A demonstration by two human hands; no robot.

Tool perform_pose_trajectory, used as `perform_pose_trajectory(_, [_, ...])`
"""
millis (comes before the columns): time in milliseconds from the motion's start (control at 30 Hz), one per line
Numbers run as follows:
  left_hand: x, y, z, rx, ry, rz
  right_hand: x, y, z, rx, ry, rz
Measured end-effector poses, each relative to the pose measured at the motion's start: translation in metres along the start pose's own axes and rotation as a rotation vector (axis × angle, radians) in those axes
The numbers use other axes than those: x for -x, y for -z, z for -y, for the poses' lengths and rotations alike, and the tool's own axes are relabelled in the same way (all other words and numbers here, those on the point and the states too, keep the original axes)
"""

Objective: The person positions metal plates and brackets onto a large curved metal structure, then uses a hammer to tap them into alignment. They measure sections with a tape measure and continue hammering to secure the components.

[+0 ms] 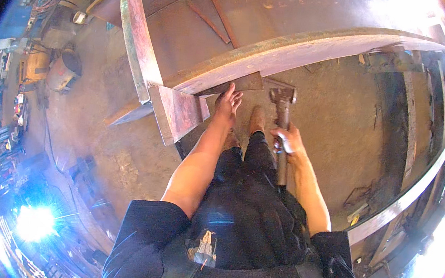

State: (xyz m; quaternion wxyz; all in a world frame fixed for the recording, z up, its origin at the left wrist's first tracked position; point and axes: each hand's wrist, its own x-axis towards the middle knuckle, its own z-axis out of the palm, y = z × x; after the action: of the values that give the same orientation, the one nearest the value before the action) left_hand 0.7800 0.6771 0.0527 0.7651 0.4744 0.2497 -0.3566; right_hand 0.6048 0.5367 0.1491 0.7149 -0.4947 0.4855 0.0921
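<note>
Hammer (284,116) sits in the curled right grip (291,141).

room: right of hammer (284,112), above floor (340,123) | obstacles: steel beam (304,52) ahead, jutting plate (179,115) left

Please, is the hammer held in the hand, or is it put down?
Held: the hammer is in the right hand, which closes around its handle; the head sticks out beyond the hand.
</note>
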Motion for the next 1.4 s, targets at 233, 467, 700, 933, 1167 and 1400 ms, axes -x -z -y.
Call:
perform_pose_trajectory(233, [-0.006,0.008,0.004,0.000,0.056,0.060,-0.002,0.181,-0.009,-0.262,0.147,-0.554])
perform_pose_trajectory(467, [-0.002,0.006,0.005,-0.028,0.044,0.050,-0.038,0.198,0.033,-0.483,0.277,-0.843])
perform_pose_trajectory(700, [-0.002,0.020,-0.003,-0.019,0.057,-0.018,-0.031,-0.025,-0.005,-0.006,0.071,0.106])
perform_pose_trajectory(933, [0.000,0.034,-0.011,-0.053,0.059,-0.013,-0.014,0.113,-0.011,0.008,-0.081,-0.259])
perform_pose_trajectory(1167, [0.003,0.031,-0.007,-0.127,0.047,-0.006,-0.052,0.213,0.024,-0.575,0.267,-0.837])
perform_pose_trajectory(1400, [-0.005,0.042,-0.009,-0.096,0.040,-0.054,-0.040,-0.051,-0.016,0.101,0.096,0.032])
